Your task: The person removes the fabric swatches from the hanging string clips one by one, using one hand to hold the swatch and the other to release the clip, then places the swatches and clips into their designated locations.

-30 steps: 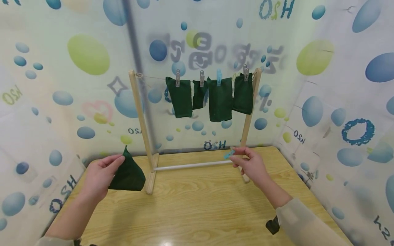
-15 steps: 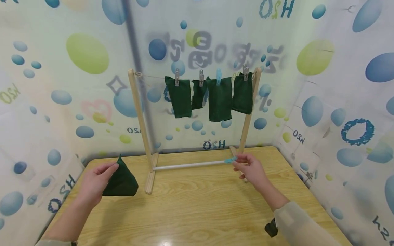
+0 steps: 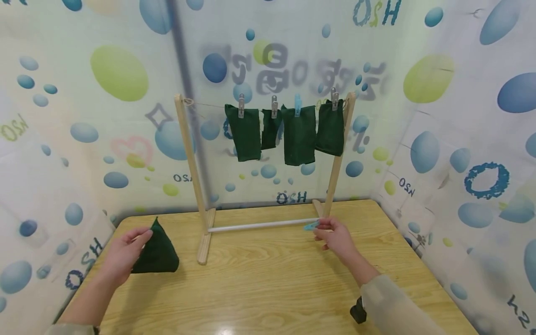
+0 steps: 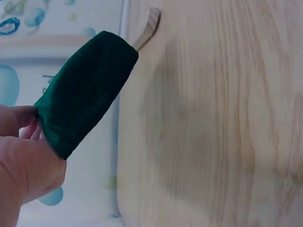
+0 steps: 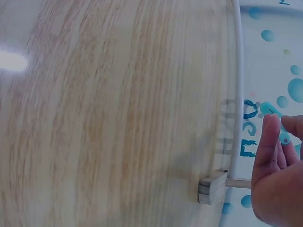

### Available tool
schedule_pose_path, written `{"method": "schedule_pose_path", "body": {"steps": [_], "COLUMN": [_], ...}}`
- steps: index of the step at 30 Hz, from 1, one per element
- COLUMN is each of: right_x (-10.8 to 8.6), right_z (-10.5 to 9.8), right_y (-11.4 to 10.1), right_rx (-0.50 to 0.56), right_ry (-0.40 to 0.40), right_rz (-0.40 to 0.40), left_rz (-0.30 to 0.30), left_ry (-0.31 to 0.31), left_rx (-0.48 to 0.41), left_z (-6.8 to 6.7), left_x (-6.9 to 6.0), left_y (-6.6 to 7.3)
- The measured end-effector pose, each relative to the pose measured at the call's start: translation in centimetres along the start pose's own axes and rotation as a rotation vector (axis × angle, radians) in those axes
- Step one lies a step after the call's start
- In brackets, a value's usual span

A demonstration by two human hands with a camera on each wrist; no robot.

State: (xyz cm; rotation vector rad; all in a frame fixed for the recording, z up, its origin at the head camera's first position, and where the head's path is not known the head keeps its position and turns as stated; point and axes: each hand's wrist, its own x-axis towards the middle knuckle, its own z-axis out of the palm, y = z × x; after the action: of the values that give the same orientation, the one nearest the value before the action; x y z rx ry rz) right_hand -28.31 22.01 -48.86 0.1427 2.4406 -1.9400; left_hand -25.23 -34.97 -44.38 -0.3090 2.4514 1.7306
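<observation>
In the head view my left hand pinches a dark green cloth by its upper edge, and the cloth hangs down over the left of the table. The left wrist view shows the same green cloth between thumb and fingers. On the right, my right hand holds a light blue clothespin between thumb and fingertips, in front of the stand's right foot. The clothespin is partly covered by fingers in the right wrist view.
A wooden stand with a white bottom bar rises at the table's back. On its string hang several green cloths, clipped with grey clothespins and a blue clothespin. Patterned curtains surround the table.
The left hand has moved left and down with the green cloth. My right hand has lowered a little with the clothespin, which has changed its tilt. The hanging cloths stay put.
</observation>
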Motion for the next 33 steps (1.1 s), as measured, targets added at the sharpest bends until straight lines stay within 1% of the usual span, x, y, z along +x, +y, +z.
{"method": "schedule_pose_path", "body": {"steps": [6, 11, 13, 16, 19, 23, 28, 33], "right_x": [0.0, 0.4, 0.6, 0.8, 1.0, 1.2, 1.5, 1.9], "right_z": [1.1, 1.9, 2.2, 2.7, 3.1, 3.7, 4.0, 4.0], "right_y": [0.7, 1.3, 1.5, 1.7, 1.9, 2.2, 2.8, 3.2], "right_rx": [0.001, -0.015, -0.031, -0.045, -0.050, -0.052, -0.040, -0.027], "right_ry": [-0.005, 0.004, 0.011, 0.018, 0.021, 0.023, 0.026, 0.025], "right_rz": [0.024, 0.046, 0.047, 0.052, 0.061, 0.075, 0.097, 0.114], "left_rz": [0.025, 0.048, 0.049, 0.048, 0.056, 0.056, 0.028, 0.014], "left_ry": [-0.073, -0.107, -0.122, -0.158, -0.175, -0.168, -0.157, -0.117], "left_rx": [0.101, 0.174, 0.184, 0.171, 0.182, 0.233, 0.290, 0.353], "left_z": [-0.8, -1.2, -1.2, -1.2, -1.1, -1.2, -1.5, -1.9], "left_x": [0.5, 1.0, 1.2, 1.6, 2.1, 2.8, 3.3, 3.9], "left_y": [-1.3, -2.0, -2.2, -2.3, -2.4, -2.9, -3.7, -4.6]}}
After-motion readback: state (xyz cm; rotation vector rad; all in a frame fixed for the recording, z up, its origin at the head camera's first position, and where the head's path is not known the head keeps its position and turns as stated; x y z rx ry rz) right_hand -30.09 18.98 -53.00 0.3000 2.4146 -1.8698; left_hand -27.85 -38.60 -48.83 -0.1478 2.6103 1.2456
